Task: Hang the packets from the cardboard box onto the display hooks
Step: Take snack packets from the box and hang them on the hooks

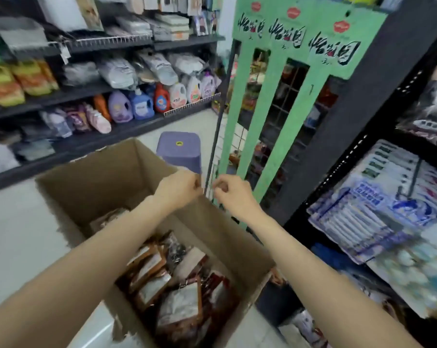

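Observation:
An open cardboard box (99,177) stands on the floor below me, with several brown and red packets (172,285) piled in its near end. Just beyond its far rim rises a green display stand (270,109) backed by a wire grid (284,101), with a thin dark pole (220,126) at its left edge. My left hand (179,188) and my right hand (231,195) are both raised at the foot of that pole, fingers curled and fingertips pinched. I see no packet in either hand. Any hook between them is too small to make out.
A purple plastic stool (178,150) sits behind the box. Shelves with detergent bottles (142,104) and bagged goods line the left aisle. On the right, a black shelf unit (363,101) holds hanging blue-and-white packs (378,204), close to my right arm.

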`<act>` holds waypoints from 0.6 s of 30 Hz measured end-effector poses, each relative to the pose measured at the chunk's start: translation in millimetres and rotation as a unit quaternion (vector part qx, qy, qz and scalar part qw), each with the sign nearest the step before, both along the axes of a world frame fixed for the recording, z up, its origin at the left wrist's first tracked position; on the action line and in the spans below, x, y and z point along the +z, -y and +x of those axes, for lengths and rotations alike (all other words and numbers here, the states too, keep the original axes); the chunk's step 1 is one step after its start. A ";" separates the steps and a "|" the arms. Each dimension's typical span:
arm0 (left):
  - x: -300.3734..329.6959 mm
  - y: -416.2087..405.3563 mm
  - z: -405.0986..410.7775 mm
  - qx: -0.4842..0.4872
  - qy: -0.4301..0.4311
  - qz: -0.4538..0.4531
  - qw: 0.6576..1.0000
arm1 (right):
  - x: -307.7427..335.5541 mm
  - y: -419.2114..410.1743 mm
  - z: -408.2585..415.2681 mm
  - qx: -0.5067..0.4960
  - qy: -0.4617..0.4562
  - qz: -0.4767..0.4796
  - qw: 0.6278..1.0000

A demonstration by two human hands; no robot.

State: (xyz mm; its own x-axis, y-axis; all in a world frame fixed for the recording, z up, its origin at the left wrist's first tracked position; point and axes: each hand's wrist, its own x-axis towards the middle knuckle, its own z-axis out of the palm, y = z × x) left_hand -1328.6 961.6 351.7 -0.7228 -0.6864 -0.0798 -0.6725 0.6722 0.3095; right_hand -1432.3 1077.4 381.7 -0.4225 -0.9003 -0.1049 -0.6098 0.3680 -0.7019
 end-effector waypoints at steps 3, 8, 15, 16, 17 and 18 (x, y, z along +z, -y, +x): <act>-53.1 19.9 46.7 0.035 0.065 0.056 0.996 | -60.1 30.5 34.0 0.034 0.020 0.080 0.996; -129.2 37.1 90.4 0.042 0.247 0.185 0.950 | -163.2 55.3 58.3 0.054 0.014 0.281 0.958; -172.6 45.1 115.8 0.049 0.264 0.255 0.929 | -227.2 43.3 62.4 -0.025 0.040 0.362 0.931; -171.4 44.4 115.2 0.042 0.254 0.252 0.933 | -223.6 43.7 62.7 -0.037 0.040 0.361 0.931; -169.8 44.5 114.3 0.037 0.241 0.253 0.936 | -218.3 45.4 62.6 -0.034 0.042 0.353 0.934; -166.8 44.0 113.6 0.031 0.221 0.254 0.941 | -212.1 47.7 61.6 -0.021 0.040 0.345 0.938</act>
State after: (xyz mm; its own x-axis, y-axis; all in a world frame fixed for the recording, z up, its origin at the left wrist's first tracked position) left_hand -1215.0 917.6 184.9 -0.5014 -0.5175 -0.6934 -0.8442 0.4682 0.2611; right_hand -1370.6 1029.7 169.5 -0.4228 -0.5892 -0.6885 -0.5395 0.7741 -0.3312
